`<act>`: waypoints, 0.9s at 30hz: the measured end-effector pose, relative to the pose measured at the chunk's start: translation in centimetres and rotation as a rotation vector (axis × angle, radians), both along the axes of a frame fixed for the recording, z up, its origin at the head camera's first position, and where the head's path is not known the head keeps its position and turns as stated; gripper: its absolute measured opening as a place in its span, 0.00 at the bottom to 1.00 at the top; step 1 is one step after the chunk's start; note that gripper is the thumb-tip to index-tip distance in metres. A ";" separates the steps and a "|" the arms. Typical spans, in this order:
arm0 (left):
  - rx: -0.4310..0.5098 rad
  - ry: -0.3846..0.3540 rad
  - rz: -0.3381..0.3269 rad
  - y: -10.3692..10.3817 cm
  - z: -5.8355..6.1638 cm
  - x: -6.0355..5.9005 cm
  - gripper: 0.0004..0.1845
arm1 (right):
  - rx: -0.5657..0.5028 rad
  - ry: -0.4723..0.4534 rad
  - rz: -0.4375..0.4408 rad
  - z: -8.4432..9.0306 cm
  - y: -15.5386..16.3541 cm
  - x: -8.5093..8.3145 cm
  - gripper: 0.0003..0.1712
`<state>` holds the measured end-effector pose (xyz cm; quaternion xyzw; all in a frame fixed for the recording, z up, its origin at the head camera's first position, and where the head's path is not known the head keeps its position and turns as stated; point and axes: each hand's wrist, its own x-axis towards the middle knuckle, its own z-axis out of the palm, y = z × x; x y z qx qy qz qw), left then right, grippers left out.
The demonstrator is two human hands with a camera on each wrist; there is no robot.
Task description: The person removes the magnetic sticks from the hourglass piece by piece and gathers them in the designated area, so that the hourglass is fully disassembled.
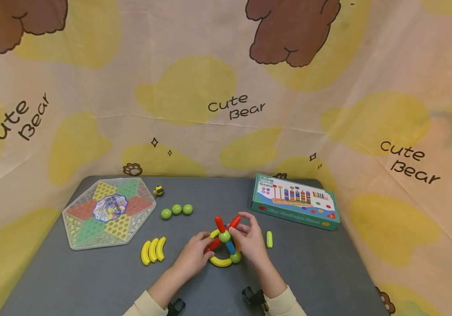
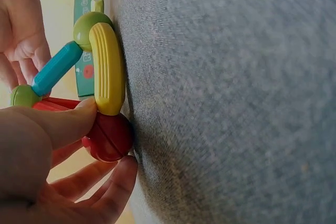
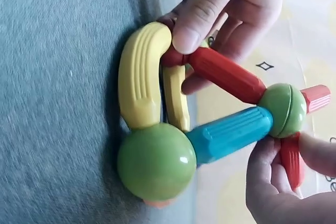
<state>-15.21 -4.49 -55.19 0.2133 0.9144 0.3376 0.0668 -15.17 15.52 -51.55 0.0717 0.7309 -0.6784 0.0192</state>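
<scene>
Between the hands stands a frame of magnetic sticks and balls. Curved yellow sticks (image 1: 220,262) form its ring on the table, with a green ball (image 3: 157,161) and a red ball (image 2: 113,137) in it. A blue stick (image 3: 231,132) and a red stick (image 3: 226,74) slope up to an upper green ball (image 1: 224,237). The left hand (image 1: 191,254) grips the red ball at the foot of the sloping red stick. The right hand (image 1: 251,240) pinches another red stick (image 1: 235,221) that juts from the upper ball; one more red stick (image 1: 220,224) points up beside it.
Several yellow curved sticks (image 1: 152,250) lie left of the hands, with three green balls (image 1: 176,209) behind. A Chinese checkers box (image 1: 134,239), a small bee figure (image 1: 159,191) and a green game box (image 1: 293,214) stand farther back. A light green stick (image 1: 269,239) lies right.
</scene>
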 end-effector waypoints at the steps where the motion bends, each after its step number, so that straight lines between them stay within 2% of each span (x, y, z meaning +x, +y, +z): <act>1: 0.002 0.003 -0.001 0.0 0.0 0.0 0.16 | -0.036 -0.007 -0.016 -0.4 0.1 -0.2 0.31; 6: 0.011 0.054 -0.011 -0.2 -0.2 -0.1 0.17 | -0.174 -0.006 -0.085 -0.3 0.4 -0.3 0.30; 9: 0.025 0.083 0.007 -0.2 -0.3 0.0 0.19 | -0.191 -0.013 -0.079 -0.1 0.9 -0.2 0.31; 12: 0.031 0.101 0.041 -0.3 -0.4 0.0 0.21 | -0.161 -0.029 -0.048 -0.2 1.5 -0.1 0.34; 15: 0.016 0.091 0.081 -0.3 -0.6 0.0 0.23 | -0.097 -0.023 -0.028 -0.2 2.2 0.1 0.36; 21: 0.006 0.014 0.128 -0.3 -0.6 0.0 0.29 | 0.093 0.003 -0.040 -0.4 4.0 0.5 0.35; 24: 0.018 0.022 0.132 -0.2 -0.7 -0.1 0.27 | 0.199 0.002 -0.058 -0.4 5.3 0.5 0.35; 27: 0.043 0.048 0.166 0.0 -0.7 -0.2 0.25 | 0.262 -0.003 -0.074 -0.5 6.8 0.5 0.35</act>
